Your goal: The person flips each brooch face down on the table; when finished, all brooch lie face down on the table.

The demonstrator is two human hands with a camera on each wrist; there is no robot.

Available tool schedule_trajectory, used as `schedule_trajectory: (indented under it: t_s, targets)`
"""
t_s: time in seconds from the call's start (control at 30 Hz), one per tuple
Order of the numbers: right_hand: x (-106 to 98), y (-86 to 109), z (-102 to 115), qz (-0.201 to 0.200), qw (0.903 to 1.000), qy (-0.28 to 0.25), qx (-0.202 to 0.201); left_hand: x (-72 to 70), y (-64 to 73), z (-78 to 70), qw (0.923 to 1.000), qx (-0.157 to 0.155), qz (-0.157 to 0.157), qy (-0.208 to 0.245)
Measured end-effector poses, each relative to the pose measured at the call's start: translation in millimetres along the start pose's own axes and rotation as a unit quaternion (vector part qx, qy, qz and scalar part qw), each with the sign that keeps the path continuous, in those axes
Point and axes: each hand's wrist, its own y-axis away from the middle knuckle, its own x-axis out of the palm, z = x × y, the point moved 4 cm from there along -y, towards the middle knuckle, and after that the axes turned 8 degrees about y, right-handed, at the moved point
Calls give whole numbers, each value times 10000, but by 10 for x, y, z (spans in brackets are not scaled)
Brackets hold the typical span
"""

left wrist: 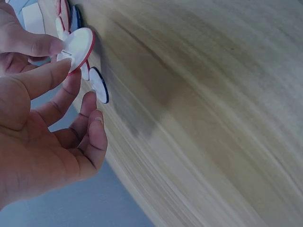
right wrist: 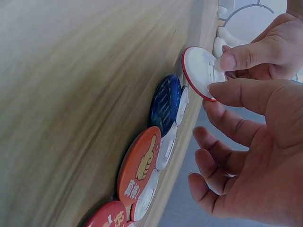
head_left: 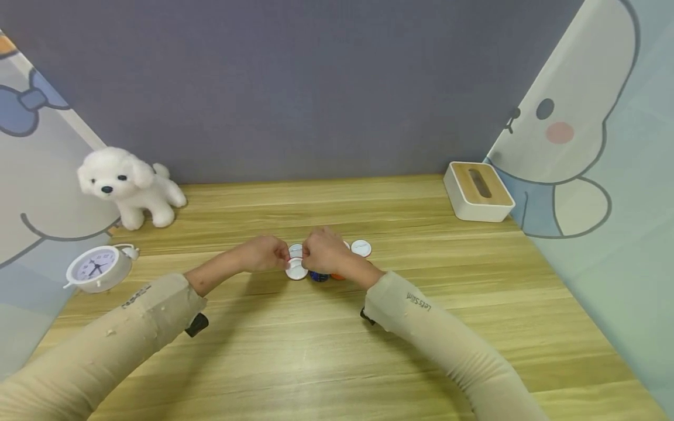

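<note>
A round pin badge (head_left: pixel 296 268), white-backed with a red rim, is tilted up off the table between both hands. My left hand (head_left: pixel 265 254) pinches its left side, thumb near the pin on the back. On the opposite side my right hand (head_left: pixel 323 251) pinches it too, the thumb beside the pin and the other fingers loosely bent. Just beyond them lies a row of face-down badges (right wrist: pixel 166 146) with white backs. Face up in front of that row are a dark blue badge (right wrist: pixel 165 105), an orange badge with a pointing hand (right wrist: pixel 138 165) and a red badge (right wrist: pixel 108 216).
The badges lie on a wood-grain table (head_left: pixel 295 362). At the left stand a white plush dog (head_left: pixel 134 187) and a white alarm clock (head_left: pixel 99 269). A tissue box (head_left: pixel 479 193) sits at the back right. A grey panel (head_left: pixel 316 93) closes off the far edge.
</note>
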Motion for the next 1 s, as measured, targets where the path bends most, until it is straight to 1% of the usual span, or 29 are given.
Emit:
schedule_trajectory:
  t_s: [0.17,0.27,0.47,0.67,0.73,1.0]
  targets:
    - [8,-10,10,38,9998,200,61,21,-15,8,9998,53,-133,-159]
    - [12,-19,29,84,9994,331,56,24,-17,14,9989,53,-267,-373]
    - [20,-43,47,226,9984,487,164,35,-35,19,9956,192,-512,-765]
    - [55,-77,51,384,9967,633,326,53,-53,0,9921,263,-540,-1105]
    - [68,-86,55,414,9960,709,361,62,-60,-3,9917,254,-509,-1149]
    - [120,-104,89,460,9939,935,347,96,-77,17,9950,-99,-401,-906]
